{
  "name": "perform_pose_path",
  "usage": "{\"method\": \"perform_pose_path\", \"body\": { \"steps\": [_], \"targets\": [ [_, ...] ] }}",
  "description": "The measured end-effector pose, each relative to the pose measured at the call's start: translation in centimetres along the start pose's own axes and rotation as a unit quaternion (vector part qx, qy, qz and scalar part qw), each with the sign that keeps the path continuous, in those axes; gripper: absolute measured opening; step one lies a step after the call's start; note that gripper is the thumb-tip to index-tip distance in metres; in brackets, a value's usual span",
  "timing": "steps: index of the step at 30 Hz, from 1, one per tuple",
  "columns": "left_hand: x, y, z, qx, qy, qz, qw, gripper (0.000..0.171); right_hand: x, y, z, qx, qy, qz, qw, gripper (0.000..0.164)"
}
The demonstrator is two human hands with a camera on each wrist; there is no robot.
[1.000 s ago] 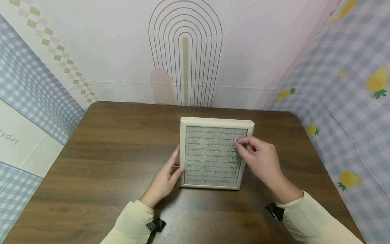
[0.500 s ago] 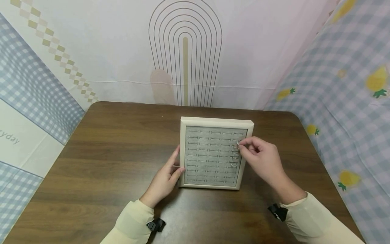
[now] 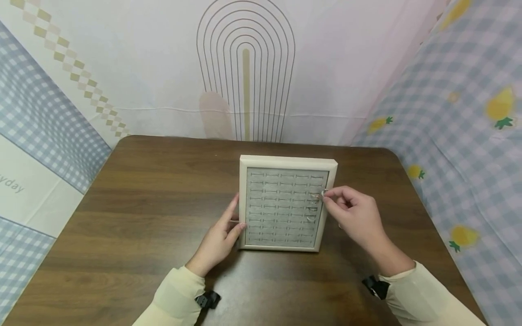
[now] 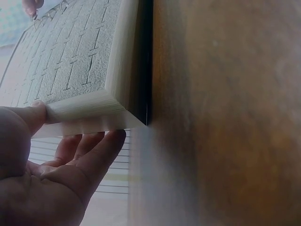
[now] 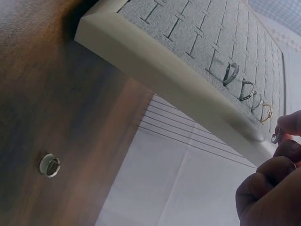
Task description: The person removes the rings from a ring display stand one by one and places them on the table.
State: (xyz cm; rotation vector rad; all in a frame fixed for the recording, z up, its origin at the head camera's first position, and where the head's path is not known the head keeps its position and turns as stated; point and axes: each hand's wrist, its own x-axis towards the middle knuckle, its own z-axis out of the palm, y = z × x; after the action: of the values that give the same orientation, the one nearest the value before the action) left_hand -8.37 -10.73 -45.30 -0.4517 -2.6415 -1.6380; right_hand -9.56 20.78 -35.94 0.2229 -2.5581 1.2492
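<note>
A ring display board (image 3: 281, 208) with a cream frame and slotted grey padding stands tilted on the table. My left hand (image 3: 218, 242) grips its left edge, thumb in front and fingers behind, as the left wrist view shows. Between thumb and forefinger of my right hand (image 3: 359, 217) a silver ring (image 5: 276, 137) is pinched, just off the padding by the board's right edge. Several rings sit in the right-hand column of slots, among them a thick silver ring (image 5: 231, 74), a dark ring (image 5: 246, 91) and a gold-toned ring (image 5: 267, 113).
Another ring (image 5: 49, 165) lies loose on the brown wooden table (image 3: 163, 181), right of the board and partly near my right hand. A patterned cloth (image 3: 163, 68) hangs behind the table, and a checked cloth (image 3: 469, 158) hangs along its right side.
My right hand has drawn back a little to the right with the ring, which has come away from the padding. My left hand stays on the board's edge. The head view has shifted slightly.
</note>
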Motion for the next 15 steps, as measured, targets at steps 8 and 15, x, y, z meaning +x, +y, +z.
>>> {"method": "perform_pose_path", "body": {
  "steps": [8,15],
  "targets": [
    [-0.1,0.1,-0.1,-0.01,-0.01,-0.018,0.9997,0.083,-0.4,1.0,-0.1,-0.021,0.01,-0.005,1.0,0.004],
    [0.0,0.2,-0.2,-0.001,-0.019,-0.023,0.9996,0.085,-1.2,2.4,-0.4,-0.042,0.012,0.003,0.999,0.005]
  ]
}}
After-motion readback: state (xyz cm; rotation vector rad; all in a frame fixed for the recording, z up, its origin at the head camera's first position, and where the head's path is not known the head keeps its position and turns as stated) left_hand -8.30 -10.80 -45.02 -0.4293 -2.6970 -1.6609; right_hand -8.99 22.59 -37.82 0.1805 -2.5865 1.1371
